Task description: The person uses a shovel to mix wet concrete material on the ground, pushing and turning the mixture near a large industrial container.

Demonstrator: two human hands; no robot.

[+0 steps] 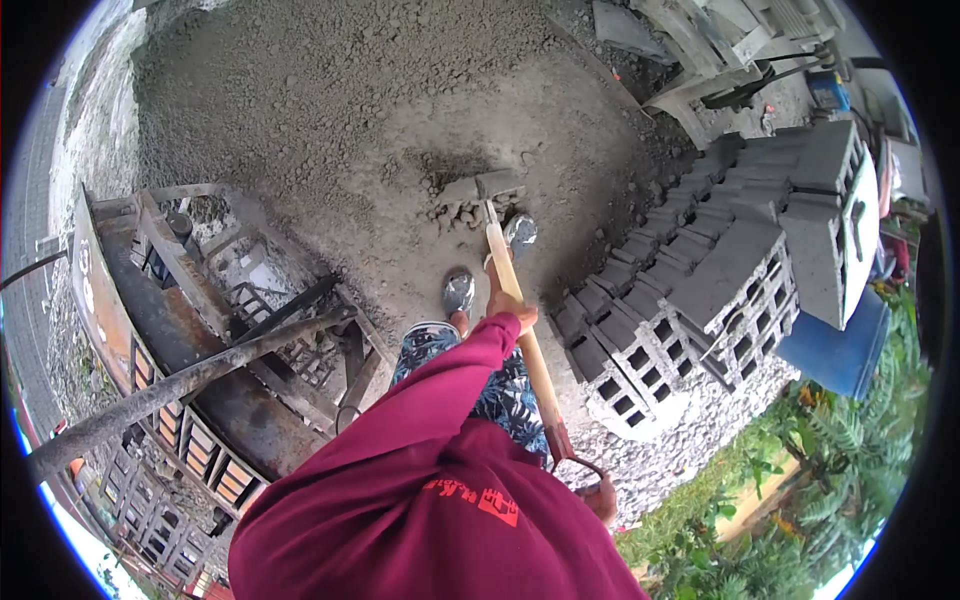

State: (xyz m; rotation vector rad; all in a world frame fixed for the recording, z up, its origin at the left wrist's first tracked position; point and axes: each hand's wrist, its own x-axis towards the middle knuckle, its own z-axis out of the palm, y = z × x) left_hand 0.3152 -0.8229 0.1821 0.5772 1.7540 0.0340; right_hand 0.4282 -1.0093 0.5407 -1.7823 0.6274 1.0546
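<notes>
A shovel point(535, 365) with a pale wooden shaft slants down in front of me. Its grey blade point(478, 189) rests at the ground, in loose grey gravelly mix point(330, 110), with small lumps along its near edge. My left hand point(512, 308) is closed around the middle of the shaft, the arm reaching across in a maroon sleeve. At the shaft's upper end, my right hand point(601, 499) grips the looped handle point(578, 463); part of its fingers is hidden. My two feet, in greyish shoes, stand just behind the blade, either side of the shaft.
Stacked grey hollow concrete blocks point(725, 265) rise at the right, with a blue barrel point(838, 343) and plants point(840, 480) beyond. To the left stands a rusty metal frame point(150, 300), a long bar point(200, 375) jutting from it. Wooden boards point(700, 50) lie at the far right.
</notes>
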